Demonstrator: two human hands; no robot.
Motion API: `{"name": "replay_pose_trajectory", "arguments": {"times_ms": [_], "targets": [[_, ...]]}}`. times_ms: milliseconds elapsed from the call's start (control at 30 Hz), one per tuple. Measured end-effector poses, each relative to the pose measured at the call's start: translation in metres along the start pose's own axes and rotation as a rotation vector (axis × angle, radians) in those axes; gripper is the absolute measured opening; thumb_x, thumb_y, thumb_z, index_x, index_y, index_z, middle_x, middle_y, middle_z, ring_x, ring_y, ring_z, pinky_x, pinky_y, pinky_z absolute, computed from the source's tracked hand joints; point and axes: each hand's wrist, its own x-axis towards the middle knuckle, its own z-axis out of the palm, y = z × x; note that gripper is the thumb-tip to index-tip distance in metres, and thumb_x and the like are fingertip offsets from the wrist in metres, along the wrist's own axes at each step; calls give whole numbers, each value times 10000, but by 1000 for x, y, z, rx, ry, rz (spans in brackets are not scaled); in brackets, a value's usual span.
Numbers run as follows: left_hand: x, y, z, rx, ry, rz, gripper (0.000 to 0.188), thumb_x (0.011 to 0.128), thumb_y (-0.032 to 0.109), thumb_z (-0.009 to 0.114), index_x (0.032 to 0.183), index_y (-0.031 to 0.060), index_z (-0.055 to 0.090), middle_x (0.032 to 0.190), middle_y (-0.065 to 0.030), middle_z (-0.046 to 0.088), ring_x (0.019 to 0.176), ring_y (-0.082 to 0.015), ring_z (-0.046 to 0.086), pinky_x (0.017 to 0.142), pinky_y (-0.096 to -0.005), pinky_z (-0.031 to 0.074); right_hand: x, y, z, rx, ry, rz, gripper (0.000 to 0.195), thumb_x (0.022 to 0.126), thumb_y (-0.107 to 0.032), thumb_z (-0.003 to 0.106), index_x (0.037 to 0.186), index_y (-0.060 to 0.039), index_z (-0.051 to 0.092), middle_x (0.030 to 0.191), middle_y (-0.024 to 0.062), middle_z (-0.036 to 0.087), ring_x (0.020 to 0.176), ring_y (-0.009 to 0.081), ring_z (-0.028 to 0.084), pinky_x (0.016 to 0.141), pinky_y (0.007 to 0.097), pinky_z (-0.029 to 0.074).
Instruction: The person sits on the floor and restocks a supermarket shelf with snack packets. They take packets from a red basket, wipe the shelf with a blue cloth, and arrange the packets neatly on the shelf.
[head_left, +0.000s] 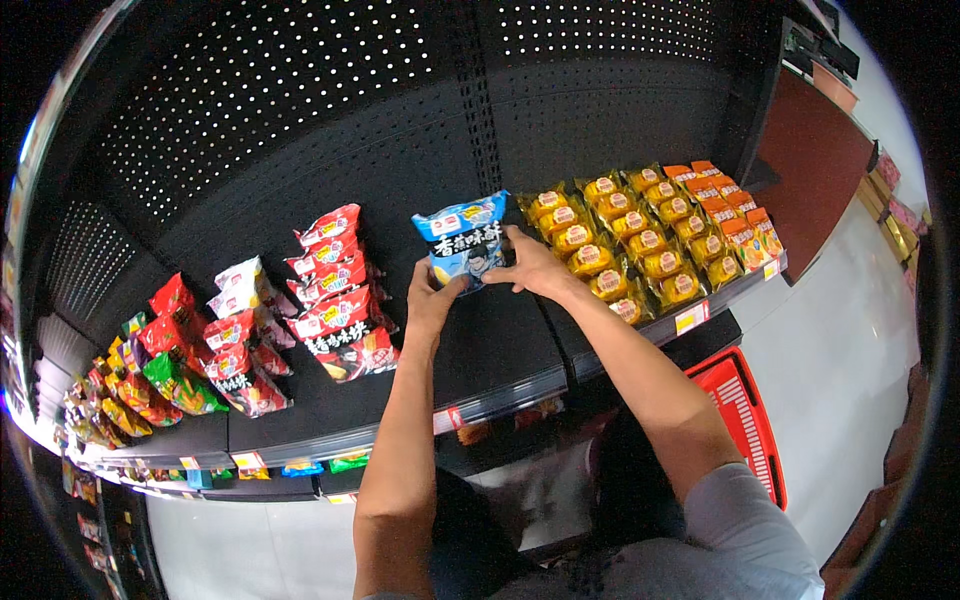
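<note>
A blue snack bag (459, 238) with a dark printed band is held upright between both hands, over the black shelf (495, 352). My left hand (433, 294) grips its lower left side, thumb on the front. On its right side is my right hand (531, 262), fingers at the edge and thumb across the lower front. Whether the bag's base touches the shelf cannot be told. A row of red snack bags (341, 315) stands left of my left hand. Yellow wrapped round cakes (574, 236) lie in rows just right of my right hand.
Orange packets (742, 240) fill the shelf's right end. More red, white and green bags (184, 382) stand farther left. A price-tag rail (510, 401) runs along the front edge. Below right is a red plastic basket (750, 420). A perforated black back panel (300, 97) rises behind.
</note>
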Motion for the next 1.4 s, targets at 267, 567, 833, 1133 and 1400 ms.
{"name": "replay_pose_trajectory", "arguments": {"times_ms": [267, 567, 833, 1133, 1400], "targets": [[43, -63, -11, 484, 269, 261, 607, 790, 239, 797, 1336, 113, 564, 1216, -172, 578, 1128, -300, 568, 955, -395, 458, 34, 21, 23, -10, 211, -168, 667, 760, -304, 810, 1251, 17, 492, 1191, 215, 633, 1102, 364, 624, 940, 422, 480], [50, -42, 0, -54, 296, 291, 456, 916, 55, 676, 1320, -51, 493, 1203, -133, 639, 1095, -186, 620, 965, -304, 480, 69, 27, 36, -59, 343, -226, 721, 797, -247, 792, 1383, -2, 452, 1236, 192, 614, 1044, 302, 614, 892, 379, 501], [52, -49, 5, 64, 205, 248, 549, 914, 82, 679, 1415, 16, 465, 1289, -155, 601, 1193, -228, 576, 1002, -338, 459, 81, 49, 37, 59, 343, -227, 675, 834, -134, 748, 1432, -65, 443, 1263, 175, 625, 841, 189, 649, 804, 322, 532], [60, -60, 0, 156, 245, 243, 611, 890, 109, 698, 1448, 74, 452, 1312, -129, 546, 1139, -215, 559, 948, -325, 473, 83, 47, 46, 123, 355, -203, 631, 851, -95, 723, 1419, -53, 450, 1284, 173, 602, 861, 178, 650, 815, 324, 534], [56, -55, 4, 154, 249, 169, 633, 900, 108, 686, 1469, 66, 414, 1354, -137, 524, 1187, -232, 550, 948, -331, 481, 82, 46, 47, 150, 345, -183, 598, 868, -93, 705, 1409, -43, 455, 1277, 179, 604, 879, 181, 662, 821, 322, 538]]}}
